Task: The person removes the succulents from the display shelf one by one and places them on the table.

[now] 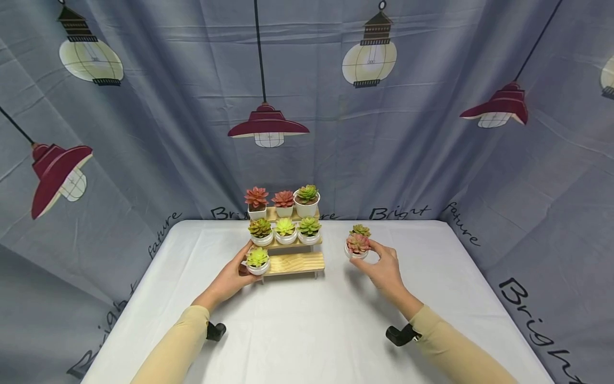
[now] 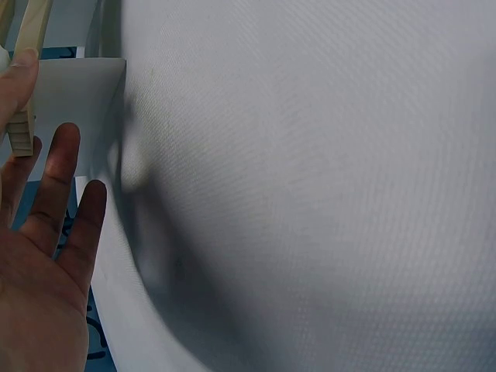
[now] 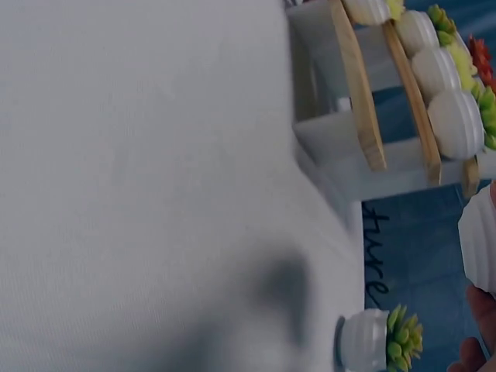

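Observation:
In the head view my left hand [image 1: 232,280] holds a small white pot with a yellow-green succulent [image 1: 258,261] at the left end of the bottom wooden shelf [image 1: 295,263]. The left wrist view has the left thumb by the shelf end [image 2: 21,136], other fingers [image 2: 58,167] spread below; the pot is mostly cut off there. My right hand [image 1: 386,269] pinches a white pot with a pink succulent [image 1: 358,244], raised above the table. Behind it stands another potted green succulent [image 1: 360,230], standing on the table in the right wrist view.
The three-tier stand [image 1: 315,248] is at the table's back. Its middle tier bears three green and yellow succulents [image 1: 285,230]; its top tier has two red ones [image 1: 256,197] and a green one [image 1: 306,195]. A white cloth [image 1: 307,330] covers the table; a printed curtain [image 1: 316,165] hangs behind.

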`<state>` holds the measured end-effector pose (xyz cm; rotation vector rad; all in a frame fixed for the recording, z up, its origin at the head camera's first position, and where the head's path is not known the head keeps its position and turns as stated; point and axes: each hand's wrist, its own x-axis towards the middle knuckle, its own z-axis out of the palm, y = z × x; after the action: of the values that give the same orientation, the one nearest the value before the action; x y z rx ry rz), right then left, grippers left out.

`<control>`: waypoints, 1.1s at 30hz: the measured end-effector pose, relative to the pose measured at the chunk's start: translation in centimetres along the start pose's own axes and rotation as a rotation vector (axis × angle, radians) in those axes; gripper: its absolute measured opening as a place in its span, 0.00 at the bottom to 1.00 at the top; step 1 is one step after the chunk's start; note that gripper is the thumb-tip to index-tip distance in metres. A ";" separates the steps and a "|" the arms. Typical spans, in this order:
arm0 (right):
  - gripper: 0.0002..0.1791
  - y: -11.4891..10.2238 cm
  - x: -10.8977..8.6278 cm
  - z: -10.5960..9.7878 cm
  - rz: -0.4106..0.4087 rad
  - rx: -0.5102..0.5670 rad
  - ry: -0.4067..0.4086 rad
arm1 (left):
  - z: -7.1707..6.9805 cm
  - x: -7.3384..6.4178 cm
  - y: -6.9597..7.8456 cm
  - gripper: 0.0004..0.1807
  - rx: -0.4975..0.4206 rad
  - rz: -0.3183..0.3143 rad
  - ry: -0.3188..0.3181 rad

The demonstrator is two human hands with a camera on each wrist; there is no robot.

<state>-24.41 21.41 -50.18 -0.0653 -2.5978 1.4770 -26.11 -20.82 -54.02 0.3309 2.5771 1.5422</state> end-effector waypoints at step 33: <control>0.49 4.8 4.9 -6.4 0.105 -0.039 0.182 | 0.0 -0.1 0.1 0.59 -0.010 -0.003 -0.002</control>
<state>-28.41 29.86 -50.51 -0.3297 -2.5100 1.3820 -26.01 -20.77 -53.97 0.3277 2.5663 1.5529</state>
